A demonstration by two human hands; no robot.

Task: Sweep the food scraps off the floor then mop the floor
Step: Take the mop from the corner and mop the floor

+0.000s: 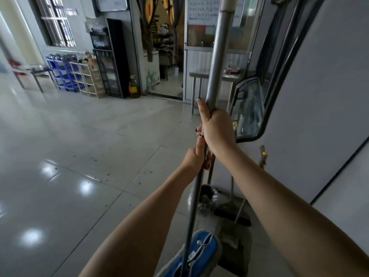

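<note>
- Gripping the mop handle (214, 66) with both hands; right hand (216, 126) higher, fingers wrapped round the pole, thumb laid up along it; left hand (194, 157) just below, fingers curled round the same pole
- Blue mop head (201, 250) low near the feet, over the floor tiles (79, 136); handle close to upright
- Small green food scraps (148, 172) scattered ahead; broom (232, 213) against the wall (329, 96), beside a lined bin (206, 196)
- Probably starting to mop, though scraps remain; next calls for sweeping those specks first, or laying the pad flat and pushing out
</note>
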